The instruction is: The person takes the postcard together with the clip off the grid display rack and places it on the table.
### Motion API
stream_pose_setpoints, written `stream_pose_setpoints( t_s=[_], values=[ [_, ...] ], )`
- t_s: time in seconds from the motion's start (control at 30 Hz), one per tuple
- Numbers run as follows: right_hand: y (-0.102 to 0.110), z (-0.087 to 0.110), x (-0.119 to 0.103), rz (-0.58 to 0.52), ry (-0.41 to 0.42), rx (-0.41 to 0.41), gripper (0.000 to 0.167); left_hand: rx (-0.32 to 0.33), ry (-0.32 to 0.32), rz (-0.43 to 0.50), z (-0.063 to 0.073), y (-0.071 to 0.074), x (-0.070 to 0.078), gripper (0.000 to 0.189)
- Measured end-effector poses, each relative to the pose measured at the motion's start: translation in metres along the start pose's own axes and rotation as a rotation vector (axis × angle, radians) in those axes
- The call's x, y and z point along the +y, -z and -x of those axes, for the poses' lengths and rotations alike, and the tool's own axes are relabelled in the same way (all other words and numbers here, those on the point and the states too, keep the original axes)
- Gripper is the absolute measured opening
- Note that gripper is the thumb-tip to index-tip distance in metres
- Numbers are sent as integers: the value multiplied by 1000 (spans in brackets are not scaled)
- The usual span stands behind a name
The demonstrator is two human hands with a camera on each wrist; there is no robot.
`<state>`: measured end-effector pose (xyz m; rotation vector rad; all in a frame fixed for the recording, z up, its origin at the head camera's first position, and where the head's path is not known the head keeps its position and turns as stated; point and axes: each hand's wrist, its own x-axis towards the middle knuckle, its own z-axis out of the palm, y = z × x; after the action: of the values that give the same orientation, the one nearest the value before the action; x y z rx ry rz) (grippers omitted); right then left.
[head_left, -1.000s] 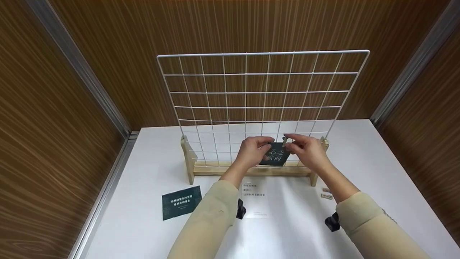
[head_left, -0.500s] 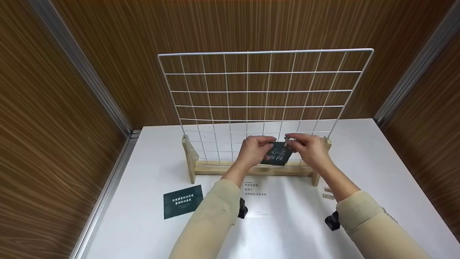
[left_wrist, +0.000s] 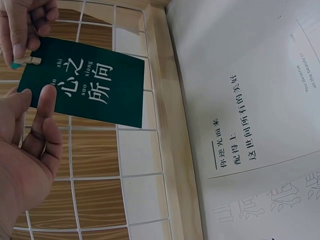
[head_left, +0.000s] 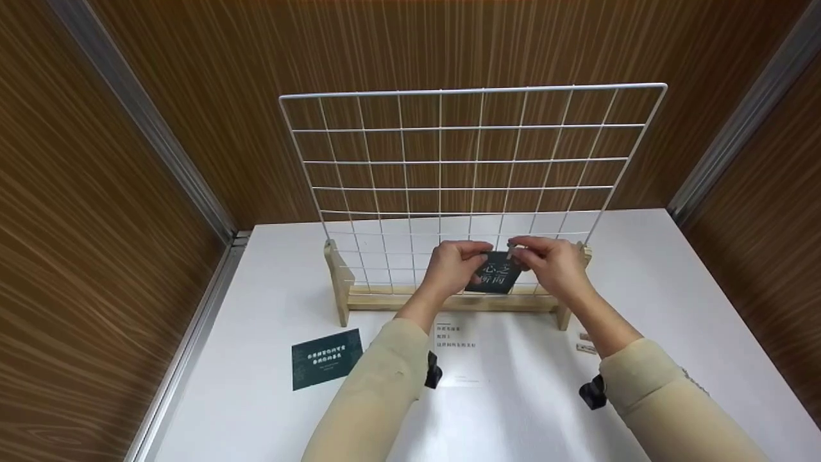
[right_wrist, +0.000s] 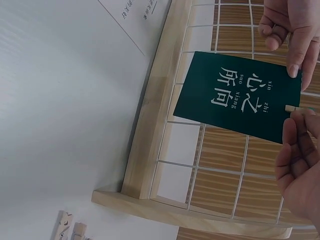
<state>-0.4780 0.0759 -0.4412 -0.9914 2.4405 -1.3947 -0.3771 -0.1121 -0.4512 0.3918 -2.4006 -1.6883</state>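
Observation:
A dark green card (head_left: 495,276) with white Chinese characters is held against the lower part of a white wire grid (head_left: 440,163). My left hand (head_left: 450,268) pinches the card's upper left corner between thumb and index finger, its other fingers loosely curled. At the card's upper edge, my right hand (head_left: 557,264) pinches a small wooden clothespin (right_wrist: 291,108). In the left wrist view the clothespin's (left_wrist: 31,60) tip lies over the card's edge, with a bit of green at its far end. Whether it also grips a grid wire is hidden by the fingers.
A wooden base (head_left: 410,304) carries the grid. On the white table (head_left: 256,423) lie another dark green card (head_left: 326,360) at left, a white printed card (head_left: 458,362) in front of the base, and spare clothespins (right_wrist: 63,226) at right. Wood-patterned walls (head_left: 90,244) surround the table.
Both hands keep their places at the card. Slightly less of the clothespin shows between the right fingers than a second ago. The head view has shifted a little.

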Motion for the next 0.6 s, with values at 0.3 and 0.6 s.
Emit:
stream_pose_setpoints(
  t_s=[0.3, 0.6],
  values=[
    [1, -1, -2, 25, 2, 3, 22, 9, 3, -2, 0, 0, 1, 25],
    [2, -1, -3, 99, -6, 1, 22, 12, 9, 26, 0, 0, 2, 24]
  ],
)
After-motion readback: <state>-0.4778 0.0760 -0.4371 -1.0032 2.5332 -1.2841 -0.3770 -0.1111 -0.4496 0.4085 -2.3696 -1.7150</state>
